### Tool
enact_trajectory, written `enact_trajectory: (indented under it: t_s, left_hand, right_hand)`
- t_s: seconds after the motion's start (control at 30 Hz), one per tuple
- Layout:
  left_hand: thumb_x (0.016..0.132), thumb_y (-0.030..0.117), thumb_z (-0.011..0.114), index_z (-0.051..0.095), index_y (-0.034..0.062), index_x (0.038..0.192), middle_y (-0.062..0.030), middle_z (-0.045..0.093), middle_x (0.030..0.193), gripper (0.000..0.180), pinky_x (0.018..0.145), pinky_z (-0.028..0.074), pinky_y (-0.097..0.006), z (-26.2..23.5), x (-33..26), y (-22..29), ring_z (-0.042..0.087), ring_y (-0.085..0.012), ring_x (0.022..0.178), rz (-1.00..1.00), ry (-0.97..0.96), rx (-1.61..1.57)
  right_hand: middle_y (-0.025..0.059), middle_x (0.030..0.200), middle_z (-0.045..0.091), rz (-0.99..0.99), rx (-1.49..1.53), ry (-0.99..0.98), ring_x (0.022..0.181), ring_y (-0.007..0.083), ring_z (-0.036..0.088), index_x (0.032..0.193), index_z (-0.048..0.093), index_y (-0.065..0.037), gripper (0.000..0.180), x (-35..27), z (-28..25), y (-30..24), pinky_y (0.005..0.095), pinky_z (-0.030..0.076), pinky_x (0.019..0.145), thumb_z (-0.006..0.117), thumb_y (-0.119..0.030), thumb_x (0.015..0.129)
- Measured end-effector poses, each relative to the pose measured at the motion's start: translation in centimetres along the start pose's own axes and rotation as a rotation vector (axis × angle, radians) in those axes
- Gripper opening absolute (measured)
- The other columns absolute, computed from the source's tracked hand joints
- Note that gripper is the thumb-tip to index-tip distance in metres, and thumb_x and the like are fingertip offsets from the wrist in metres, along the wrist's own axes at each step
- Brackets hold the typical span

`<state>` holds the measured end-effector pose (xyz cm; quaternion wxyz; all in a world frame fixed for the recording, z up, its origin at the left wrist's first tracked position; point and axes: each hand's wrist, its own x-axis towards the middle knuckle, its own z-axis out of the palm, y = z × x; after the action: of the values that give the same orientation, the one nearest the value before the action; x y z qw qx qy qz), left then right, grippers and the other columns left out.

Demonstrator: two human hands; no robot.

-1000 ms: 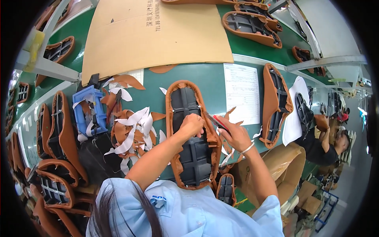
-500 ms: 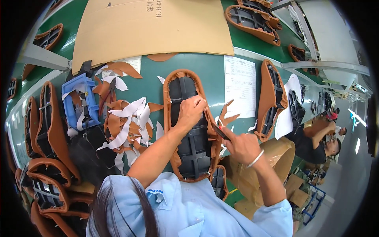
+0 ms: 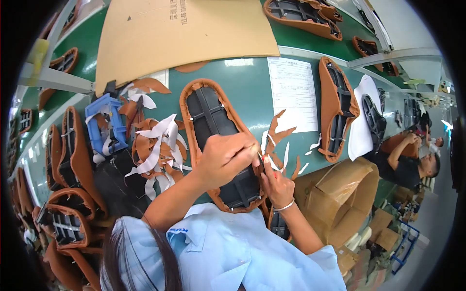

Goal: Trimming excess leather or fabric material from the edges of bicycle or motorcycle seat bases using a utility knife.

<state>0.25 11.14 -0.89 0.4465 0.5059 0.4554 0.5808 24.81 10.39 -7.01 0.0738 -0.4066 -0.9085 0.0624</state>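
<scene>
In front of me lies a long seat cushion point(image 3: 206, 112), bottom up, its black plastic base framed by a brown leather-like cover. My left hand point(image 3: 225, 157) is closed at the cushion's right edge, pinching the cover's margin. Close beside it, my right hand point(image 3: 277, 186) is closed around a slim dark cutting tool, mostly hidden by the fingers. Brown and white cut strips point(image 3: 276, 138) lie just beyond the right hand. A heap of similar scraps point(image 3: 158, 145) sits left of the cushion.
A blue plastic basket point(image 3: 106, 123) stands on the left near more brown cushions point(image 3: 73, 150). Cardboard point(image 3: 184, 34) covers the far side. A printed sheet point(image 3: 292, 94) and another cushion point(image 3: 335, 109) lie at right. An open carton point(image 3: 340, 194) stands below; a person point(image 3: 405, 165) works beyond.
My left hand has moved nearer along the cushion's right edge, and my right hand has come in toward it. The cushion's far end has swung left. More strips show at the right.
</scene>
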Motion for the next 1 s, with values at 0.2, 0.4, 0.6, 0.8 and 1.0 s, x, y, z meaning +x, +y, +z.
enact_trajectory:
  t_s: [0.2,0.4,0.6,0.8,1.0]
  left_hand:
    - [0.080,0.002,0.054,0.059,0.0012,0.077,-0.0029,0.064,0.064,0.006,0.046,0.043,-0.025,0.4,-2.7,6.4,0.056,-0.0122,0.049,0.000,-0.186,0.129]
    - [0.081,0.005,0.055,0.059,0.0048,0.077,-0.0037,0.062,0.062,0.005,0.046,0.044,-0.026,-0.6,-7.4,10.1,0.057,-0.0140,0.048,0.107,-0.363,0.188]
    - [0.091,0.015,0.053,0.056,-0.0016,0.104,-0.0098,0.062,0.083,0.021,0.049,0.046,-0.025,-7.0,-10.9,10.9,0.062,-0.0128,0.065,-0.153,0.621,0.750]
    - [0.063,0.022,0.079,0.055,0.0129,0.119,-0.0126,0.042,0.135,0.062,0.105,0.027,-0.045,2.0,1.1,1.1,0.034,-0.0317,0.130,0.074,-0.236,1.235]
    - [0.073,0.030,0.069,0.063,0.0136,0.094,-0.0121,0.064,0.088,0.027,0.071,0.046,-0.043,3.9,6.5,-4.5,0.061,-0.0310,0.085,0.057,-0.859,1.287]
  right_hand:
    - [0.0088,0.062,0.051,-0.059,0.301,-0.106,0.051,0.0270,0.054,0.131,0.050,-0.015,0.054,-2.3,0.8,3.4,0.0378,0.042,0.047,0.067,-0.018,0.080]
    - [0.0087,0.063,0.053,-0.123,0.339,-0.183,0.054,0.0277,0.056,0.131,0.049,-0.015,0.053,-6.6,2.2,6.6,0.0377,0.043,0.048,0.066,-0.021,0.081]
    - [0.0169,0.078,0.060,0.304,0.564,0.152,0.065,0.0309,0.059,0.130,0.046,-0.004,0.055,-11.6,4.3,4.7,0.0372,0.048,0.063,0.065,-0.023,0.082]
    - [0.0085,0.100,0.051,0.797,1.143,0.011,0.093,0.0180,0.051,0.118,0.041,-0.001,0.056,-13.6,9.6,2.5,0.0311,0.042,0.084,0.072,-0.017,0.074]
    - [0.0046,0.095,0.049,0.725,1.025,0.164,0.085,0.0147,0.049,0.124,0.040,-0.002,0.059,-10.2,2.5,8.9,0.0281,0.044,0.078,0.070,-0.011,0.074]
